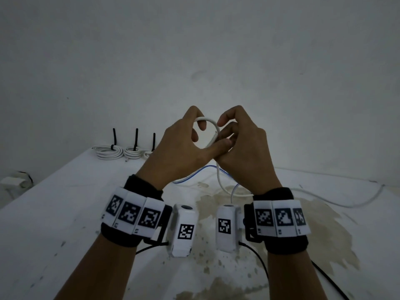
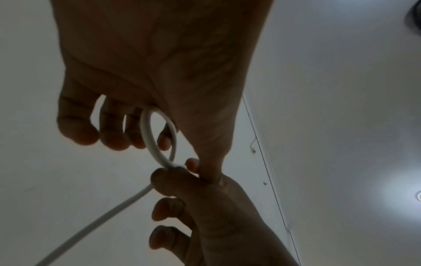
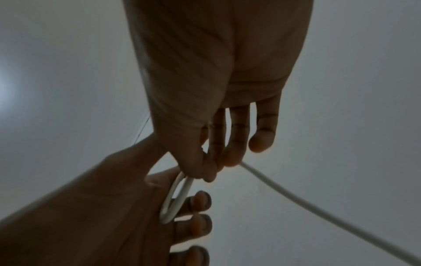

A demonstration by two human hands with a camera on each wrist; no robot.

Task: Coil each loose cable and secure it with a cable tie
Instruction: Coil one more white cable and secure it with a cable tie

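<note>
Both hands are raised above the white table [image 1: 65, 213] and hold one white cable [image 1: 208, 121] bent into a small loop. My left hand [image 1: 213, 136] has the loop running over its curled fingers, with the thumb stretched across to the right hand. My right hand [image 1: 225, 131] pinches the loop's crossing point. In the left wrist view the loop [image 2: 148, 136] hangs by the left fingers and meets the right hand [image 2: 205, 207]. In the right wrist view the right thumb and fingers clamp the cable [image 3: 175, 198] against the left hand [image 3: 102, 207]. The cable's loose tail [image 1: 346, 204] trails right across the table.
Three coiled white cables [image 1: 108, 151] bound with upright black ties [image 1: 136, 137] lie at the table's back left. A thin blue cable [image 1: 194, 174] lies under my hands. Brown stains [image 1: 292, 224] mark the tabletop. A white plug box [image 1: 15, 180] sits beyond the left edge.
</note>
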